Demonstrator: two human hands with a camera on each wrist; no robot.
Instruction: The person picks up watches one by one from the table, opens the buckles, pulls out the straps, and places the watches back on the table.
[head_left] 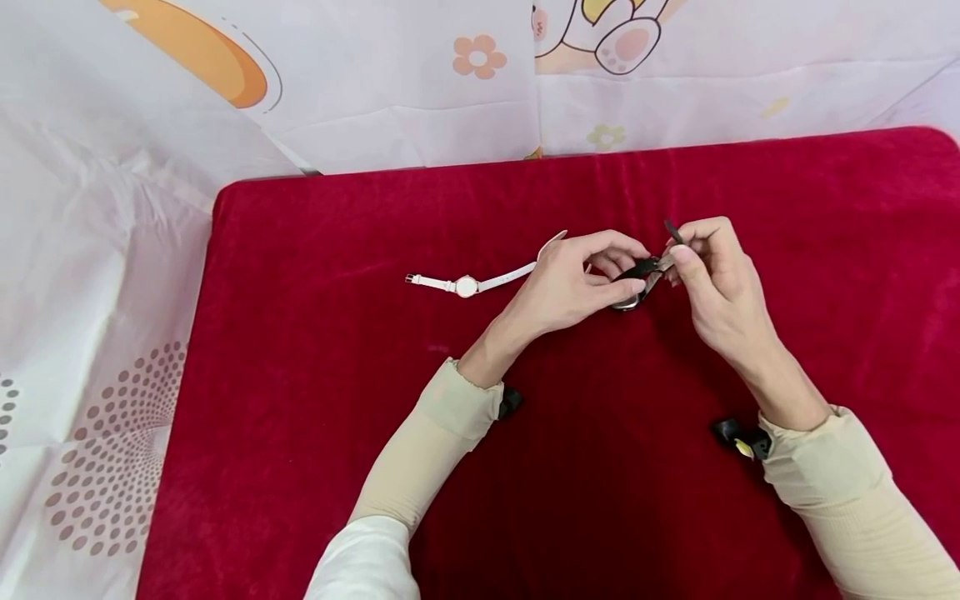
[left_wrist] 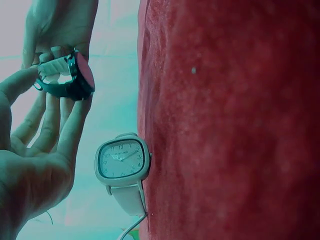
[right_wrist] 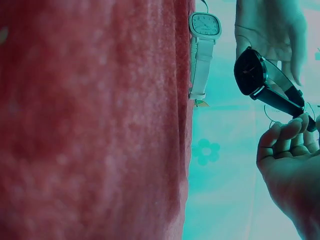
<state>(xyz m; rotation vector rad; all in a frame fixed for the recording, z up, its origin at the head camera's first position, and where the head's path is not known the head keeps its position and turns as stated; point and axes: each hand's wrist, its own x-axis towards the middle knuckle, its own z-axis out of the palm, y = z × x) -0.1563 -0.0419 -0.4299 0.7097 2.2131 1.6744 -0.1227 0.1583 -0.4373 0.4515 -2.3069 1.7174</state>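
Note:
A black wristwatch point(head_left: 627, 305) is held above the table between both hands, its strap bent into a loop. My left hand point(head_left: 566, 283) grips it near the case, thumb on the near side. The end of the strap is pinched between thumb and fingers of my right hand point(head_left: 723, 287). Seen from the right wrist, the dark round dial point(right_wrist: 248, 72) faces away from the right hand. A white-strapped watch with a round face point(head_left: 467, 287) lies left of the left hand. Behind that hand, a second pale watch with a squarish face point(left_wrist: 122, 159) stands partly hidden in the head view.
Red velvet cloth point(head_left: 315, 400) covers the table. Behind its far edge hangs a white printed curtain point(head_left: 390, 92), which continues down the left side. Dark wrist-camera mounts point(head_left: 510, 403) sit at both sleeves.

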